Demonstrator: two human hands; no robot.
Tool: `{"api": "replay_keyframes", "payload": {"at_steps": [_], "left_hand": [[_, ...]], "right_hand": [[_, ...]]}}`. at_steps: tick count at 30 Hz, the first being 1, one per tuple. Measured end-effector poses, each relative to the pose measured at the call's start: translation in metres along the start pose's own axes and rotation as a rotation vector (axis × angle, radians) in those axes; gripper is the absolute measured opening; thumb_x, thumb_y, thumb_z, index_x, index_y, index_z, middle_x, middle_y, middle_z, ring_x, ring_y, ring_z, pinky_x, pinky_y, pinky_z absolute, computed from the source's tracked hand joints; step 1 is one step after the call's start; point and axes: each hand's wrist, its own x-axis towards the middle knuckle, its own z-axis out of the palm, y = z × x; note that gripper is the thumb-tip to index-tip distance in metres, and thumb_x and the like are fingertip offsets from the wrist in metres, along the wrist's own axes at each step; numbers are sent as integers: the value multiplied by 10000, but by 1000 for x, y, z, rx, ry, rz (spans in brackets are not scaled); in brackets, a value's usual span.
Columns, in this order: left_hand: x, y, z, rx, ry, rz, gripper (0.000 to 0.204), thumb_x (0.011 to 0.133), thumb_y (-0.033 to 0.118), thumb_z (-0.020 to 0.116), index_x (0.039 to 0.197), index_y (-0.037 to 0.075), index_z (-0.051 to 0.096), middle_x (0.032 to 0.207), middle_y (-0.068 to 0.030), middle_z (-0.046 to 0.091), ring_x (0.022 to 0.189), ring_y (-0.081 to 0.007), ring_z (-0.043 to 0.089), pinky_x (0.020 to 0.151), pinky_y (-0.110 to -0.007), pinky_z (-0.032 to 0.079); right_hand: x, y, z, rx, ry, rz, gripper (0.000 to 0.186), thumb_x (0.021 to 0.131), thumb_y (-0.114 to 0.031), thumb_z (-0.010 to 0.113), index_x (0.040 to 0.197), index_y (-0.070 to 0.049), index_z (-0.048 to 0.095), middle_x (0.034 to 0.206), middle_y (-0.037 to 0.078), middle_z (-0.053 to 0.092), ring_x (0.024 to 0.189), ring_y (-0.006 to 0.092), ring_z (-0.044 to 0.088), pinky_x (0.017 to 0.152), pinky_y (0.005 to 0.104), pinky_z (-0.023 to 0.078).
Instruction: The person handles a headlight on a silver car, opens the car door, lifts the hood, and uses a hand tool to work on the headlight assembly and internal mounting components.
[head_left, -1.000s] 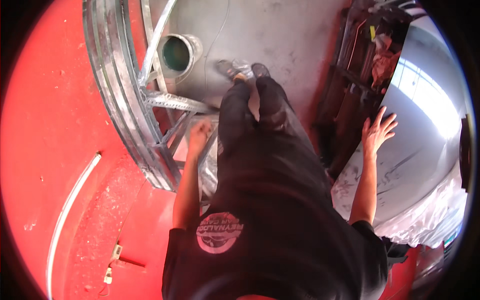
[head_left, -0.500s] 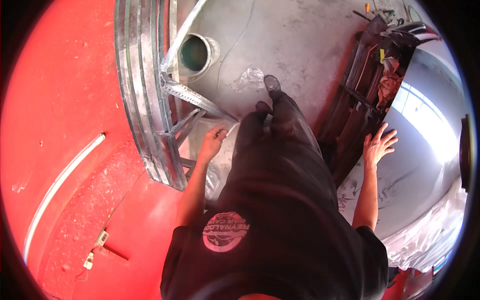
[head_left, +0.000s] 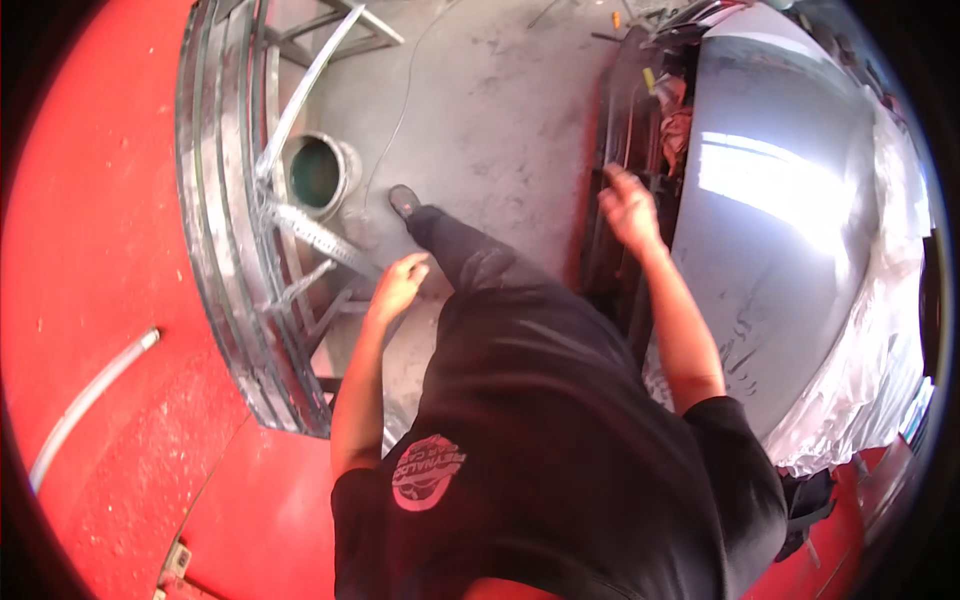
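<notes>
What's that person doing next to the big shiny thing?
A person in a black shirt is walking across a grey concrete floor, one foot stepped out in front. Neither hand holds anything. The left hand hangs open near a curved metal frame with a round bucket behind it. The right hand is lifted, open, close to the edge of a big shiny silver panel that is partly wrapped in clear plastic sheeting.

Bright daylight glares off the silver car hood (head_left: 790, 200) (fisheye edges bend, darken).
</notes>
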Motion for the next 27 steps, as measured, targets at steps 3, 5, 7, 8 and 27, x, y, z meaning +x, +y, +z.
{"api": "replay_keyframes", "payload": {"at_steps": [3,5,7,8,27], "left_hand": [[28,-17,3,123,202,102,316,979,194,569,1207,-9,649,1189,-245,671,1134,-409,632,975,-438,489],[33,-23,3,-139,106,-91,286,996,155,567,1196,-34,644,1082,-157,720,1055,-219,678,935,-353,513],[31,-52,17,-341,80,-157,273,986,140,574,1189,-21,661,1068,-131,724,1022,-199,677,912,-346,519],[35,-77,21,-87,30,-135,273,951,126,583,1163,-15,682,1083,-173,722,1033,-281,687,915,-391,519],[405,396,128,162,-836,-9,406,1027,333,556,1336,71,572,1056,-76,693,832,-163,662,669,-299,556]], "right_hand": [[-23,36,57,-25,-219,27,505,891,-195,677,1335,17,568,1245,240,645,1203,345,612,1027,392,480],[-30,47,84,9,-343,216,547,892,-242,683,1352,25,555,1166,248,679,1132,353,653,985,399,505],[-28,59,102,193,-281,355,572,890,-253,690,1363,33,543,1081,251,702,1028,335,694,908,395,537],[-33,60,106,316,-189,391,575,890,-246,691,1366,38,538,1037,251,711,965,310,714,861,387,553],[-104,48,17,2129,1946,495,788,922,-497,663,1512,-90,335,1569,175,347,1433,407,348,1155,591,320]]}}
